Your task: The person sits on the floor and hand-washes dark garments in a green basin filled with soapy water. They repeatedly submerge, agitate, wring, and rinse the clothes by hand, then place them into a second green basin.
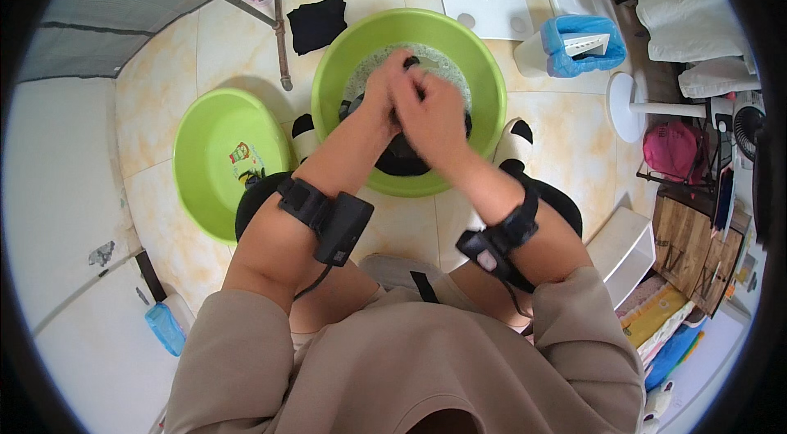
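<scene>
Both hands are together over a large green basin point(490, 98) of sudsy water point(361, 73). My left hand point(382, 96) and my right hand point(429, 110) press against each other, closed on wet black cloth point(411, 62), which shows in dark bits between the fingers. Motion blurs the hands slightly. More black cloth point(403, 157) lies in the basin below them, partly hidden by my wrists. The exact kind of garment cannot be made out.
A second green basin point(197, 155) stands left, with something small and dark at its edge. Folded black cloth point(317, 25) lies on the tiles behind. Back right are a white scale point(485, 1) and a bin with a blue liner point(580, 67). My feet flank the large basin.
</scene>
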Demonstrator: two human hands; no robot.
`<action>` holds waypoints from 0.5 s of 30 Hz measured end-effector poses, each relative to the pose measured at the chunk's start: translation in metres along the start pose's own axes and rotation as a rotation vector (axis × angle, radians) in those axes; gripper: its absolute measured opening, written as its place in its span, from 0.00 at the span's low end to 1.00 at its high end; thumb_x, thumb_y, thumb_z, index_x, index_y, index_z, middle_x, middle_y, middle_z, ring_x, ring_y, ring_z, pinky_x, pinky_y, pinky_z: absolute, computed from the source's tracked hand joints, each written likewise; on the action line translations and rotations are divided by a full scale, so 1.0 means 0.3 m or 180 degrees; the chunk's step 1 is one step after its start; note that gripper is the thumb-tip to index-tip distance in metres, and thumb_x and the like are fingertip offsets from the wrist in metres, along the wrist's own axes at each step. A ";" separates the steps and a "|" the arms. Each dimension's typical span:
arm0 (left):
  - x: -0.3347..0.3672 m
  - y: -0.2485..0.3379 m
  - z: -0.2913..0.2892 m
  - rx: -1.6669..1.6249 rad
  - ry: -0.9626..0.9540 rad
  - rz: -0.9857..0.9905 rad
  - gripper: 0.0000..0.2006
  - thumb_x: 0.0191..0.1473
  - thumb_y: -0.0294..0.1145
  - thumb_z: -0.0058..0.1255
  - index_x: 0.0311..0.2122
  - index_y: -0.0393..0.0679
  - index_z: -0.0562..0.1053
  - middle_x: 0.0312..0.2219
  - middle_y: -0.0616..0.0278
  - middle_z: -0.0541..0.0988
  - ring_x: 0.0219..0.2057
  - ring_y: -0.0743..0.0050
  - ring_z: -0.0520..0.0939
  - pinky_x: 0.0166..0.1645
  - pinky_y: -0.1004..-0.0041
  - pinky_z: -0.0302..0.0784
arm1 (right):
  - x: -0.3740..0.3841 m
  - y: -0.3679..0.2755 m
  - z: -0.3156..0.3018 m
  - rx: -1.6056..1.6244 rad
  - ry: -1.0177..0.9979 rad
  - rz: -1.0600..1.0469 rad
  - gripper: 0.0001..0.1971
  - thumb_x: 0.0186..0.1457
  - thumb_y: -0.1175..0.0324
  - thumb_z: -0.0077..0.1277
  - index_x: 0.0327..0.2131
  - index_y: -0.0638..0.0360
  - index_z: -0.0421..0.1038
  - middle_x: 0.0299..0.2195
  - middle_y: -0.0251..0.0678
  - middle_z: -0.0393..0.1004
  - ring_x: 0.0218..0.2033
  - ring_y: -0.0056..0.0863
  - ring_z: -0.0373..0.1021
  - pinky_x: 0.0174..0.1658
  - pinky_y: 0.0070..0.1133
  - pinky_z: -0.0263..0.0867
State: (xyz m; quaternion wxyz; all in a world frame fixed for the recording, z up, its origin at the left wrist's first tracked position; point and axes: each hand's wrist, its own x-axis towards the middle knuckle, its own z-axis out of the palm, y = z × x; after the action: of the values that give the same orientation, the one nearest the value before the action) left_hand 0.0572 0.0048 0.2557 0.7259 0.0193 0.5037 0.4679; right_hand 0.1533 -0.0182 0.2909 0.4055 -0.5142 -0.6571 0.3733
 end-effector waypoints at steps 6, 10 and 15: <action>0.007 -0.040 0.035 0.0128 -0.0238 0.0392 0.10 0.55 0.40 0.48 0.32 0.44 0.73 0.25 0.65 0.75 0.26 0.76 0.74 0.31 0.74 0.70 | 0.050 0.004 -0.038 -0.0556 0.0064 0.0131 0.13 0.52 0.66 0.49 0.19 0.61 0.71 0.17 0.46 0.69 0.19 0.47 0.68 0.23 0.34 0.63; -0.012 -0.041 0.057 -0.0070 -0.0271 0.0257 0.10 0.54 0.37 0.47 0.35 0.42 0.74 0.33 0.62 0.76 0.33 0.74 0.74 0.37 0.71 0.69 | 0.059 0.017 -0.032 -0.0019 0.0465 0.0035 0.16 0.57 0.65 0.46 0.19 0.65 0.67 0.16 0.48 0.65 0.16 0.40 0.61 0.22 0.30 0.58; -0.050 0.009 0.027 0.0425 -0.0535 0.0474 0.12 0.55 0.41 0.47 0.40 0.46 0.73 0.33 0.64 0.77 0.34 0.75 0.77 0.39 0.72 0.73 | -0.006 0.001 -0.003 -0.0024 0.0504 -0.1016 0.15 0.56 0.67 0.48 0.18 0.65 0.68 0.16 0.49 0.66 0.16 0.42 0.62 0.22 0.31 0.58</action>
State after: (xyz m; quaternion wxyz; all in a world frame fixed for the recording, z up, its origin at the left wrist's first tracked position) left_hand 0.0605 -0.0006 0.2717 0.7260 0.1440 0.4683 0.4826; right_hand 0.1544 -0.0197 0.2906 0.5082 -0.4327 -0.6978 0.2600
